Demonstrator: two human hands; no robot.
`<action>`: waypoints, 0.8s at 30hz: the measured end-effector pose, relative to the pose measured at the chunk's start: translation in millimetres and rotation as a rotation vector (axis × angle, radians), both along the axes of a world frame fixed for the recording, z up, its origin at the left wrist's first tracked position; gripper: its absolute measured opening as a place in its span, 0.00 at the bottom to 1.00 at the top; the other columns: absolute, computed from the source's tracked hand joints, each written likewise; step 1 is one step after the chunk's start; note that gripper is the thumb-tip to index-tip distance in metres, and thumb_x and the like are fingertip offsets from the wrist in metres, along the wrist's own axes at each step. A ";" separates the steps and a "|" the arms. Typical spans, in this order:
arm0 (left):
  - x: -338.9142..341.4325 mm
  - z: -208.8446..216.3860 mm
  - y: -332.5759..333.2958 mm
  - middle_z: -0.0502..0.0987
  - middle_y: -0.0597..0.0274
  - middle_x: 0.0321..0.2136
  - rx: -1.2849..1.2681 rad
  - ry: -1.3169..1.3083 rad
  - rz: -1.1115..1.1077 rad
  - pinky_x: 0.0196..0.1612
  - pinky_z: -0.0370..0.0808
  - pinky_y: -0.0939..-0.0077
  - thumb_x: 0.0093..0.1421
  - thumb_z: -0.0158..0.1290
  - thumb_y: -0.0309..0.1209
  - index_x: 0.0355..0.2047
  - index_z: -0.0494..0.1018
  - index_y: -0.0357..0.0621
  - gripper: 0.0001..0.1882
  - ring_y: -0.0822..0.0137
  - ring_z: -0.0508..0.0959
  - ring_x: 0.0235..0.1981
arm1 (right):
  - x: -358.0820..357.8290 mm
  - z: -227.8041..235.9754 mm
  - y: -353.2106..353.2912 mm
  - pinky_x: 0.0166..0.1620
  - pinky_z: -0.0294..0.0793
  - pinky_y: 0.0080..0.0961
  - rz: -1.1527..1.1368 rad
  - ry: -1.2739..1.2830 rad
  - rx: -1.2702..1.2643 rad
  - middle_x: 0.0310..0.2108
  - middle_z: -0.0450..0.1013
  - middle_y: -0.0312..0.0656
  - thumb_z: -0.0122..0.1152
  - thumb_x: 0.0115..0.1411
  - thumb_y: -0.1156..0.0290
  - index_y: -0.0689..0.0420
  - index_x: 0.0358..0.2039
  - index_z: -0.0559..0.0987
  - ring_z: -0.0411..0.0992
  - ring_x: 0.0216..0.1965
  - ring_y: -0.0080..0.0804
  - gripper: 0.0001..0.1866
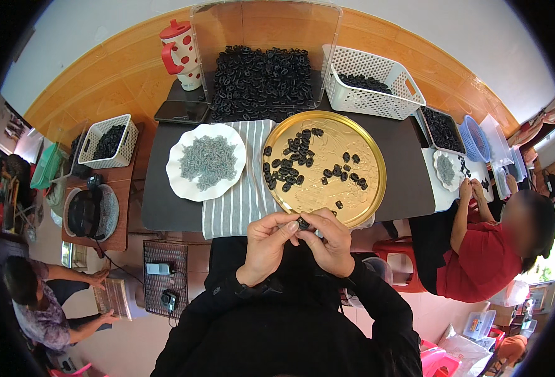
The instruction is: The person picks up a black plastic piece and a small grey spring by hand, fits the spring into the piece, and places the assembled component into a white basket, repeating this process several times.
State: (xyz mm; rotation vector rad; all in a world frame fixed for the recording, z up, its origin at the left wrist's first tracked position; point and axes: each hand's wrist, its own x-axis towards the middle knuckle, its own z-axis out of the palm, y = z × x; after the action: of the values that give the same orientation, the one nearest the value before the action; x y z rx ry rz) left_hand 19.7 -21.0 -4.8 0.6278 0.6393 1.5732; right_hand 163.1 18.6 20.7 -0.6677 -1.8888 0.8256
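Observation:
Close to the table's front edge, my left hand (266, 246) and my right hand (329, 244) pinch one small black plastic piece (302, 224) between their fingertips. Just beyond them lies a round gold tray (378, 164), where similar black two-holed pieces (300, 148) are scattered, mostly on its left half. A striped cloth (227, 218) is spread left of the tray. Partly on it stands a white wavy-edged plate (174, 158) heaped with small grey pieces (208, 161), too small to name. My fingers partly cover the held piece.
Behind the tray, a clear bin (266, 25) holds a pile of black pieces. A white basket (378, 104), a dotted tumbler (188, 58) and a dark phone (182, 112) stand nearby. A co-worker in red (488, 254) sits at right; another person (48, 301) is at left.

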 end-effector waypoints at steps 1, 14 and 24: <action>-0.6 -2.1 -0.2 0.77 0.59 0.30 -0.002 0.010 -0.005 0.29 0.74 0.83 0.58 0.52 0.18 0.41 0.75 0.33 0.10 0.73 0.76 0.27 | 0.4 0.4 -1.2 0.31 0.71 0.22 -0.003 -0.031 0.003 0.31 0.70 0.45 0.60 0.49 0.88 0.65 0.45 0.74 0.72 0.29 0.33 0.20; 1.9 -8.3 0.5 0.78 0.59 0.32 0.028 0.090 0.024 0.29 0.73 0.84 0.57 0.54 0.19 0.40 0.75 0.35 0.09 0.73 0.77 0.29 | -2.3 7.7 -0.9 0.31 0.71 0.21 -0.026 -0.013 -0.074 0.29 0.70 0.44 0.59 0.50 0.87 0.66 0.39 0.75 0.73 0.28 0.31 0.14; -22.5 3.5 0.7 0.79 0.57 0.34 -0.034 0.139 0.052 0.30 0.72 0.83 0.58 0.54 0.22 0.45 0.73 0.34 0.14 0.73 0.76 0.30 | 47.2 106.8 135.1 0.34 0.71 0.20 -0.174 -0.193 -0.165 0.29 0.74 0.36 0.59 0.52 0.76 0.64 0.38 0.79 0.71 0.29 0.23 0.12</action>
State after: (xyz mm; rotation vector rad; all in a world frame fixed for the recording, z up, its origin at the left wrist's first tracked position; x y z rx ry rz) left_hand -2.8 -20.3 -1.4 0.7041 0.7906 1.5727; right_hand 210.3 153.7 127.4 -1.0308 -1.9134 0.8351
